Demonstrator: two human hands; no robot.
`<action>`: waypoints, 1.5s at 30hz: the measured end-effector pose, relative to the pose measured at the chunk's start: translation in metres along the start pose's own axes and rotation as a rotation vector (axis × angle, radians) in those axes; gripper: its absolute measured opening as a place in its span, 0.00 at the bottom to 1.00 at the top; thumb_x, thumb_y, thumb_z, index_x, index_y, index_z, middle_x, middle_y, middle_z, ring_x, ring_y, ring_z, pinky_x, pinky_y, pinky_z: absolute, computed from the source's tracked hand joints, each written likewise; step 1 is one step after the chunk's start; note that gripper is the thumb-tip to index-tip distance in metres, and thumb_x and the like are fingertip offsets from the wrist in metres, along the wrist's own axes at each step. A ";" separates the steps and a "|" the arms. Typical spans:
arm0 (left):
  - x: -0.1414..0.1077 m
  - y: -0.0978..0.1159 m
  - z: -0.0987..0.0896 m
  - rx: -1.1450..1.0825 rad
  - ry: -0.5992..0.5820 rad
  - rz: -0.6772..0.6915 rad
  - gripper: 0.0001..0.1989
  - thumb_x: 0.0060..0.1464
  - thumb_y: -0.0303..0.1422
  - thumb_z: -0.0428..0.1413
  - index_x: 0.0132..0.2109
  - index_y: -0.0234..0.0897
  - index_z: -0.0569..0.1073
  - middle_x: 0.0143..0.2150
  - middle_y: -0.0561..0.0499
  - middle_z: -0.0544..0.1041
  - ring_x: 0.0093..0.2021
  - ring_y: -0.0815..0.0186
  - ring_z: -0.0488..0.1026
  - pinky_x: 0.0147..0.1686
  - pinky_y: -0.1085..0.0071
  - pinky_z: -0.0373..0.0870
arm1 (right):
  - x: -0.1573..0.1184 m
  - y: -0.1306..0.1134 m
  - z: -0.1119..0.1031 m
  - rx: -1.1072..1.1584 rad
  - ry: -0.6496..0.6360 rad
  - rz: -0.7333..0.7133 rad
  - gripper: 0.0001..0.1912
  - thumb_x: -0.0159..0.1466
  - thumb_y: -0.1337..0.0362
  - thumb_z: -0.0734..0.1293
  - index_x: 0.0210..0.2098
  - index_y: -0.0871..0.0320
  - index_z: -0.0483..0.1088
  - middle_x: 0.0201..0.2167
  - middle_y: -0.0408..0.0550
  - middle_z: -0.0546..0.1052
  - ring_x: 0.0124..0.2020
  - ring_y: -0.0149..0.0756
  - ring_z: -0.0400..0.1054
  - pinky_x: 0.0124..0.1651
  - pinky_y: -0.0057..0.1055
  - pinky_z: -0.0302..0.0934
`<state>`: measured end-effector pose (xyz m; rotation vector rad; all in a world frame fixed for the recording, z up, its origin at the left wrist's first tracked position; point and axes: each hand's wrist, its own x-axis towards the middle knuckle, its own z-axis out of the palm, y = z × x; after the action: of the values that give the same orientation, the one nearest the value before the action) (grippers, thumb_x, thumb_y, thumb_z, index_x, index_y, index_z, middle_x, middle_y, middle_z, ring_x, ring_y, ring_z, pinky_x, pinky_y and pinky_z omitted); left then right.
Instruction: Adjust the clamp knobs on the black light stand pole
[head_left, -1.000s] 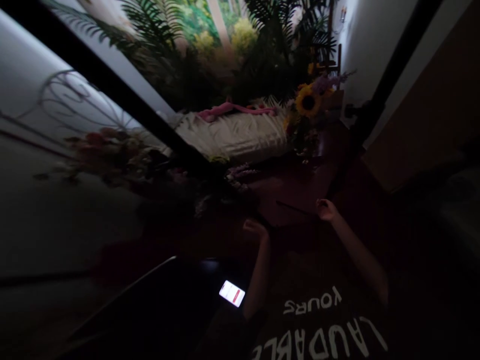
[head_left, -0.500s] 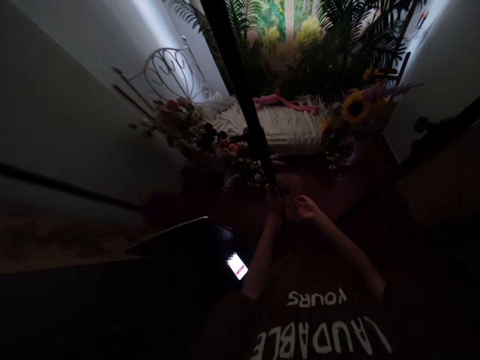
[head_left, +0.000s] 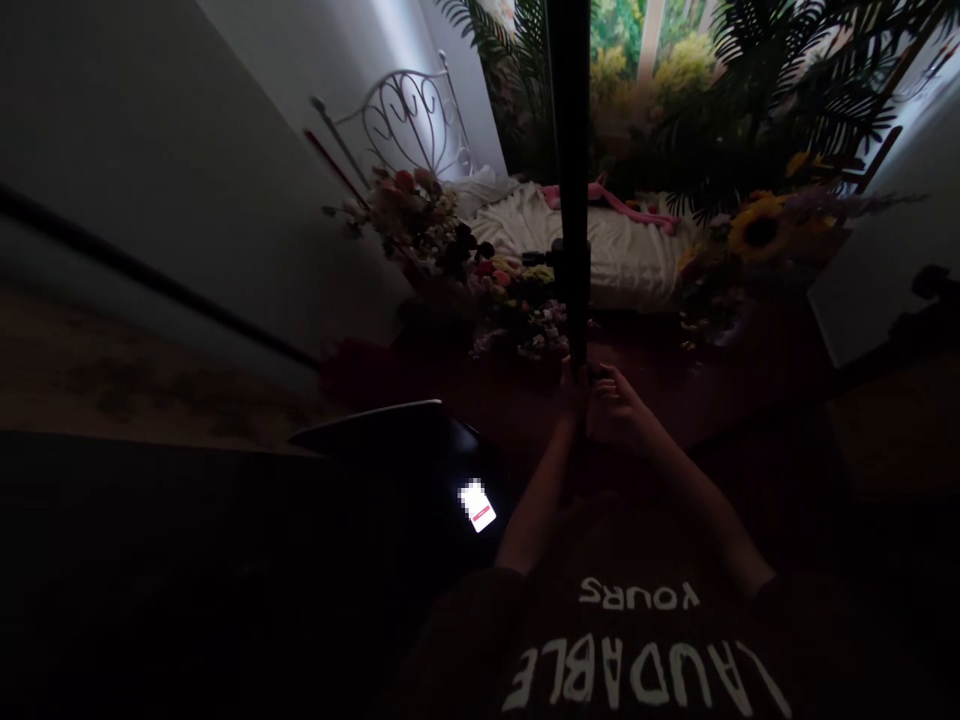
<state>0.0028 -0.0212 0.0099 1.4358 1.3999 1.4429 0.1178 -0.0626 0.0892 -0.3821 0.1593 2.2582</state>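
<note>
A thick black pole (head_left: 568, 150), which looks like a light stand, rises upright in front of me. My left hand (head_left: 573, 388) is wrapped round its lower part. Close beside it on the right, my right hand (head_left: 618, 394) has curled fingers at a small dark knob (head_left: 595, 371) on the pole's side. The dim light blurs the fingertips, but the fingers look closed on the knob. Higher up, another clamp knob (head_left: 538, 258) sticks out to the left of the pole.
Behind the pole stands a bed (head_left: 630, 265) with a metal headboard (head_left: 409, 120) and a pink plush toy (head_left: 637, 210). Flowers (head_left: 517, 300) and a sunflower (head_left: 756, 232) flank it. A lit phone (head_left: 478, 508) lies at my left on a dark surface. Palm fronds (head_left: 787, 90) hang behind.
The pole has swung from leaning left to nearly upright in view. My right hand has moved in from apart to the knob. The whole view has shifted, with the bed further right.
</note>
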 end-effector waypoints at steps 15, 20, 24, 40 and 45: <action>0.004 0.003 0.002 0.004 -0.004 -0.055 0.24 0.63 0.52 0.48 0.48 0.36 0.72 0.35 0.47 0.77 0.32 0.65 0.73 0.36 0.70 0.70 | 0.000 0.003 -0.003 -0.454 0.222 -0.294 0.06 0.67 0.65 0.63 0.32 0.57 0.66 0.16 0.33 0.64 0.18 0.24 0.59 0.24 0.17 0.60; 0.003 0.000 0.000 -0.002 -0.022 -0.012 0.26 0.63 0.52 0.48 0.53 0.35 0.72 0.42 0.41 0.79 0.40 0.61 0.77 0.42 0.68 0.73 | -0.003 0.002 -0.002 -0.682 0.353 -0.480 0.10 0.59 0.75 0.66 0.26 0.56 0.64 0.18 0.34 0.63 0.21 0.23 0.57 0.24 0.16 0.54; 0.003 -0.003 -0.001 0.005 -0.029 -0.024 0.26 0.63 0.53 0.48 0.54 0.36 0.71 0.43 0.41 0.79 0.41 0.60 0.77 0.43 0.67 0.73 | -0.020 -0.011 -0.004 -1.268 0.565 -0.865 0.15 0.55 0.79 0.68 0.19 0.56 0.63 0.20 0.38 0.62 0.24 0.26 0.52 0.24 0.19 0.50; 0.003 -0.006 0.004 -0.077 -0.031 0.069 0.27 0.63 0.54 0.46 0.55 0.38 0.70 0.47 0.41 0.79 0.45 0.62 0.78 0.45 0.66 0.74 | 0.024 -0.005 0.146 -1.967 0.021 -1.655 0.36 0.66 0.61 0.65 0.70 0.49 0.48 0.67 0.53 0.52 0.69 0.51 0.53 0.61 0.47 0.65; 0.003 -0.005 0.005 -0.060 -0.032 0.078 0.28 0.63 0.55 0.45 0.55 0.36 0.69 0.46 0.41 0.79 0.45 0.62 0.78 0.46 0.66 0.74 | 0.032 -0.006 0.163 -2.124 0.141 -1.525 0.35 0.67 0.68 0.63 0.70 0.48 0.48 0.68 0.52 0.52 0.65 0.53 0.61 0.58 0.44 0.68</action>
<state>0.0060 -0.0162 0.0046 1.4835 1.2823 1.4915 0.0669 0.0030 0.2336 -1.0767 -1.8245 0.1036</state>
